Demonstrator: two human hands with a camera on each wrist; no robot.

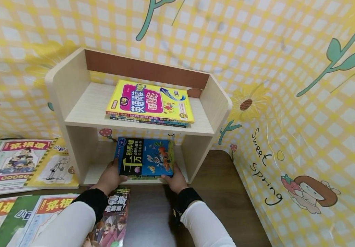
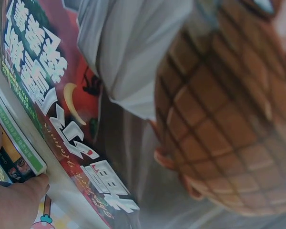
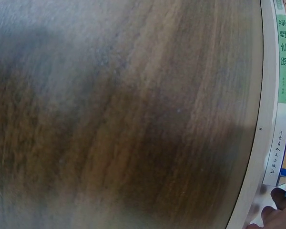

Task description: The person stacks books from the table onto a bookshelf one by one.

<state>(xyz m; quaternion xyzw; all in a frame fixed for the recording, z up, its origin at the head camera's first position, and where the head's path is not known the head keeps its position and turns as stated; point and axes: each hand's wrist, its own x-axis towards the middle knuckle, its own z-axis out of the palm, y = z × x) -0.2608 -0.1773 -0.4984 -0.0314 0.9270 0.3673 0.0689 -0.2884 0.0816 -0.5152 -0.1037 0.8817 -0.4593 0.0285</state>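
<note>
With each grip partly closed, the left hand (image 1: 109,177) and right hand (image 1: 177,181) hold opposite sides of a blue-topped book stack (image 1: 146,157) in the lower compartment of a two-tier bookshelf (image 1: 69,85).

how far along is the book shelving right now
Looks done: the yellow-topped stack lies on the upper shelf. In hand: the left hand and right hand grip the blue-topped stack at the lower shelf. Probably left: the loose books on the table.

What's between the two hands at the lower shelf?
The head view shows a book stack, blue and black on top, between left hand and right hand.
</note>
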